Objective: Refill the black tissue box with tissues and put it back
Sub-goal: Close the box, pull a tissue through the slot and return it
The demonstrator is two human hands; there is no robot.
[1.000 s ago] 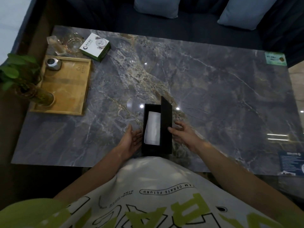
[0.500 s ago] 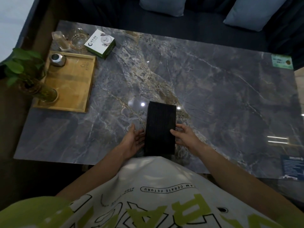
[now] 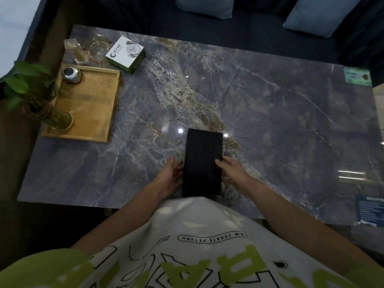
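Note:
The black tissue box [image 3: 202, 161] lies flat on the grey marble table [image 3: 280, 121], near the front edge, with its ribbed lid down. No tissues show. My left hand [image 3: 170, 175] rests against the box's left side with fingers fairly straight. On the opposite side, my right hand [image 3: 232, 171] touches the box, thumb at the top edge.
A wooden tray [image 3: 87, 113] at the left holds a small metal jar [image 3: 71, 74] and a plant in a glass vase [image 3: 56, 119]. Behind it stand glassware [image 3: 97, 48] and a white-green carton [image 3: 125, 55]. A dark sofa with cushions [image 3: 205, 7] lies beyond the table.
One second ago the lid stood upright with white tissues showing inside. It has since swung down and the box is closed. Both hands stayed at its sides.

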